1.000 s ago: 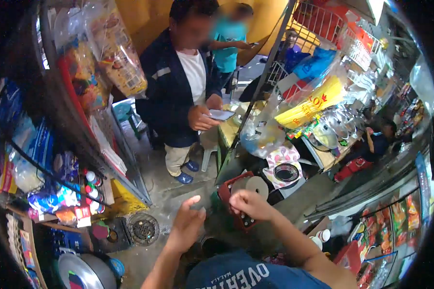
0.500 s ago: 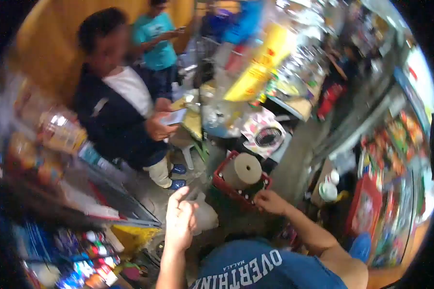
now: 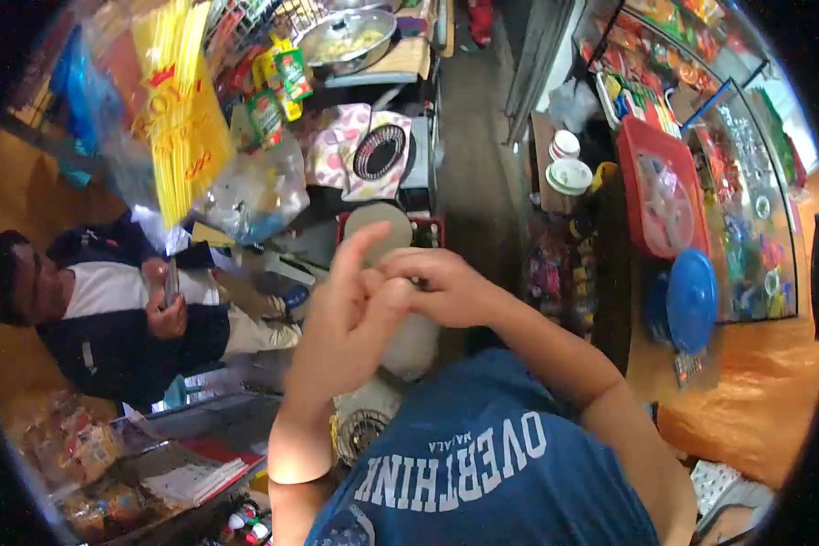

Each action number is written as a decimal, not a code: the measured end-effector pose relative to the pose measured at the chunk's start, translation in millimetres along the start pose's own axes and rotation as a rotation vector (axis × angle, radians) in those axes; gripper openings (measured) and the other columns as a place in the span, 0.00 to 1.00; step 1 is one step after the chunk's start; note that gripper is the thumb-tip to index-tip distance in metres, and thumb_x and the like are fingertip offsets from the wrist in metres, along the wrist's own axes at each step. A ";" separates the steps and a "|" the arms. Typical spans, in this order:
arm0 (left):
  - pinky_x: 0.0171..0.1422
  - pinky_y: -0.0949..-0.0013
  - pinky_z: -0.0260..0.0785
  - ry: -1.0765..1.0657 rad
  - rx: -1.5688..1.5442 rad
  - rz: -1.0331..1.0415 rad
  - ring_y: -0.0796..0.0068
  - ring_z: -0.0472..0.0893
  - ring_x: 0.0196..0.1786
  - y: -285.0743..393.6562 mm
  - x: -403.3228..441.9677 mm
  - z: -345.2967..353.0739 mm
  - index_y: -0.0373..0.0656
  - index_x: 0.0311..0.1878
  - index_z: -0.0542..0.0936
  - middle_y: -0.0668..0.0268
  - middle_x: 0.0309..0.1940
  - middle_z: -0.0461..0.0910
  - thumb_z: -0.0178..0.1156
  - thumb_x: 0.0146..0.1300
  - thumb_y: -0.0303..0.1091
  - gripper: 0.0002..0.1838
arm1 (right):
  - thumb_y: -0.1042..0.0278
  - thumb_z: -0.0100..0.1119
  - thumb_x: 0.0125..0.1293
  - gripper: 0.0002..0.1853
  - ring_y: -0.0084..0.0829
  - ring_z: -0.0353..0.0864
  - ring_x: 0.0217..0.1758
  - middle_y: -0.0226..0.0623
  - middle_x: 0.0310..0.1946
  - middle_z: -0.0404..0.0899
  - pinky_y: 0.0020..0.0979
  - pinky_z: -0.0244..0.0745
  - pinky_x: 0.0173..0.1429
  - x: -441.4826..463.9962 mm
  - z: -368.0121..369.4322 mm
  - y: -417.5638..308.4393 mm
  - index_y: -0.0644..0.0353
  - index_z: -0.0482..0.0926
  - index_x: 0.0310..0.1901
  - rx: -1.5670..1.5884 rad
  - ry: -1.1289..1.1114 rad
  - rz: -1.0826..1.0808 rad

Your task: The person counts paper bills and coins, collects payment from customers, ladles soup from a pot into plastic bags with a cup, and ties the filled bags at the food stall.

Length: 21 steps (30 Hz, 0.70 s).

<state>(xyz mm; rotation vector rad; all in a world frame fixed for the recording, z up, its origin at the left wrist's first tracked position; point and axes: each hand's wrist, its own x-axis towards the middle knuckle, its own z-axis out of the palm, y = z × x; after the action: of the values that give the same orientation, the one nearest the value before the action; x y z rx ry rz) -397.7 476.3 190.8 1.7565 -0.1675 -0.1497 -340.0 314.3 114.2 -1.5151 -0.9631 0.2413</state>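
Note:
My left hand [image 3: 346,314] and my right hand [image 3: 450,287] meet in front of my chest. On the left, the index finger points up while the other fingers curl in. My right fingers are bent and pressed together against the left thumb. A small dark spot shows between the hands, too small to name. Just beyond them, a large pale roll [image 3: 378,221] stands in a red crate [image 3: 439,226], partly hidden by my left hand. Below the hands hangs or lies a whitish plastic bag [image 3: 414,350], and I cannot tell which.
At left stands a person [image 3: 136,309] holding a phone-like object. A bag of yellow straws [image 3: 182,127] hangs nearby. A metal bowl [image 3: 350,41] and a dark round basket [image 3: 379,152] lie ahead. On the right are white tubs [image 3: 569,175], a red tray [image 3: 628,182] and a blue lid [image 3: 692,300].
My hands have come together from apart, the right leaving the red crate's edge. The view has turned right, so the person and the hanging straws now appear farther left.

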 end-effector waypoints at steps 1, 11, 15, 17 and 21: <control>0.36 0.79 0.65 -0.021 0.030 0.012 0.84 0.74 0.32 8.4 23.4 9.4 0.36 0.66 0.61 0.67 0.31 0.77 0.56 0.68 0.38 0.28 | 0.63 0.59 0.65 0.13 0.32 0.78 0.48 0.38 0.41 0.79 0.33 0.71 0.54 -3.5 -26.3 0.9 0.63 0.78 0.45 -0.024 0.032 0.099; 0.37 0.73 0.69 0.004 -0.198 0.186 0.79 0.73 0.32 -4.3 379.7 106.4 0.41 0.65 0.63 0.66 0.32 0.74 0.54 0.68 0.34 0.24 | 0.64 0.56 0.68 0.09 0.21 0.76 0.43 0.29 0.38 0.79 0.25 0.69 0.47 54.5 -329.0 83.7 0.62 0.78 0.40 0.258 0.146 0.262; 0.42 0.75 0.68 0.036 -0.108 0.144 0.81 0.73 0.38 -19.1 536.9 129.1 0.43 0.61 0.70 0.67 0.36 0.75 0.50 0.69 0.33 0.18 | 0.66 0.57 0.67 0.07 0.21 0.75 0.41 0.29 0.34 0.78 0.24 0.68 0.45 112.5 -437.6 152.3 0.60 0.77 0.36 0.275 0.198 0.297; 0.38 0.73 0.68 0.215 -0.142 0.229 0.79 0.74 0.33 -32.9 597.1 135.7 0.38 0.58 0.71 0.66 0.34 0.76 0.52 0.69 0.34 0.17 | 0.67 0.57 0.67 0.06 0.20 0.74 0.41 0.28 0.33 0.78 0.24 0.68 0.45 142.2 -484.5 172.3 0.60 0.76 0.36 0.234 0.237 0.416; 0.43 0.72 0.69 0.515 -0.121 0.337 0.76 0.74 0.36 -57.0 699.3 124.7 0.35 0.54 0.74 0.62 0.35 0.76 0.58 0.66 0.35 0.17 | 0.68 0.57 0.67 0.06 0.18 0.74 0.39 0.25 0.33 0.77 0.23 0.69 0.44 213.5 -585.3 208.9 0.62 0.76 0.39 0.147 0.547 0.410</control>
<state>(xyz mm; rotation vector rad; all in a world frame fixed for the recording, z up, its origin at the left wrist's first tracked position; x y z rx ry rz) 265.7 230.4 105.6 1.5673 -0.0731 0.5236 265.1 58.8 133.6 -1.5176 -0.1948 0.1681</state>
